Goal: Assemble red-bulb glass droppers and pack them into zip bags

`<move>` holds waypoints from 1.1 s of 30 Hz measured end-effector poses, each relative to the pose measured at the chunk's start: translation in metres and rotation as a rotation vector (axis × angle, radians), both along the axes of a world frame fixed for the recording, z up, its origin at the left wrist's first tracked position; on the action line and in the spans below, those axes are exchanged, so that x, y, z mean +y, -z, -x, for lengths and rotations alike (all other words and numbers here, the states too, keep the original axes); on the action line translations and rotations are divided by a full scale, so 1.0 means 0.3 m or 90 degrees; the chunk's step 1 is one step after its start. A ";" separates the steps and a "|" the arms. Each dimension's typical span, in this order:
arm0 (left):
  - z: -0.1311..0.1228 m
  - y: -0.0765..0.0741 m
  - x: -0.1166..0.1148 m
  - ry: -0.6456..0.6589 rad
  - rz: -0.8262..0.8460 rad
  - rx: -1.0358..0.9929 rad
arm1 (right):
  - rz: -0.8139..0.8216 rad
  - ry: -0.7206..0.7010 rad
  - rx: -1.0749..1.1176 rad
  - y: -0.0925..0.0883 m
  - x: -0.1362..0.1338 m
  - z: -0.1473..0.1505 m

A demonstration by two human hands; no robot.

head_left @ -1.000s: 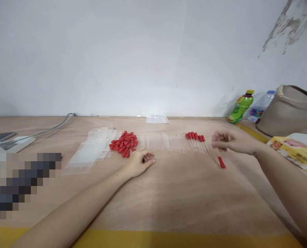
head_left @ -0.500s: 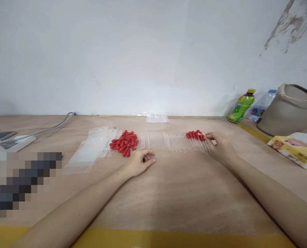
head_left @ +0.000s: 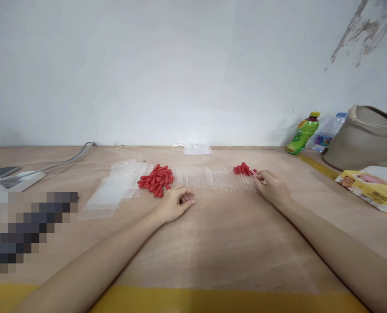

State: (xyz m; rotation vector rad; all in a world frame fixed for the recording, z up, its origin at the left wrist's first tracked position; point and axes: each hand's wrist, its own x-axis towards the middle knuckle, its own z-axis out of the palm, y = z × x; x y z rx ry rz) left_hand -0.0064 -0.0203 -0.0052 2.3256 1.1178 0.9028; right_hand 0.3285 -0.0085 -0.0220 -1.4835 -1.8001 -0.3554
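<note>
My right hand [head_left: 273, 187] pinches the thin clear tube of a dropper whose red rubber bulb [head_left: 244, 165] points away to the left. That bulb lies over other red-bulbed droppers [head_left: 238, 170] at the right end of the row. My left hand [head_left: 173, 204] rests on the table, fingers loosely curled and thumb apart, with nothing visible in it. Just beyond it is a heap of loose red rubber bulbs [head_left: 156, 180]. Between the heap and the capped droppers lies a row of bare clear tubes [head_left: 198, 178], side by side.
Clear plastic bags [head_left: 110, 193] lie left of the heap; another small bag [head_left: 198, 150] is by the wall. On the right stand a green bottle [head_left: 304, 134], a clear bottle [head_left: 332, 130], a beige bag [head_left: 359, 143] and a yellow-white packet [head_left: 372, 187]. A grey cable [head_left: 72, 160] runs along the left.
My right hand has moved slightly left and turned, bringing the dropper it holds over the other capped droppers. My left hand has stayed in place.
</note>
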 end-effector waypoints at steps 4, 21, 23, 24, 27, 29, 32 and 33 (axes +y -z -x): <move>-0.001 -0.002 -0.001 0.001 -0.001 0.003 | 0.017 0.049 -0.022 -0.001 0.007 0.022; -0.002 -0.003 -0.002 0.000 -0.001 0.006 | 0.051 0.051 0.095 0.015 0.014 -0.014; 0.000 -0.001 -0.001 -0.001 -0.005 0.008 | 0.059 0.041 0.079 0.019 0.018 -0.008; 0.000 0.000 0.000 -0.001 -0.006 0.010 | 0.069 0.042 0.075 0.020 0.020 -0.006; 0.001 0.001 0.000 -0.002 -0.008 0.012 | 0.114 0.083 0.103 0.016 0.024 -0.012; 0.001 0.000 -0.001 -0.002 -0.009 0.010 | 0.137 0.176 0.140 0.006 0.024 -0.031; 0.000 -0.002 -0.002 -0.001 -0.008 0.007 | 0.150 0.383 0.157 -0.014 0.018 -0.084; 0.000 -0.002 -0.002 -0.001 -0.007 0.006 | 0.176 0.434 0.155 -0.020 0.015 -0.104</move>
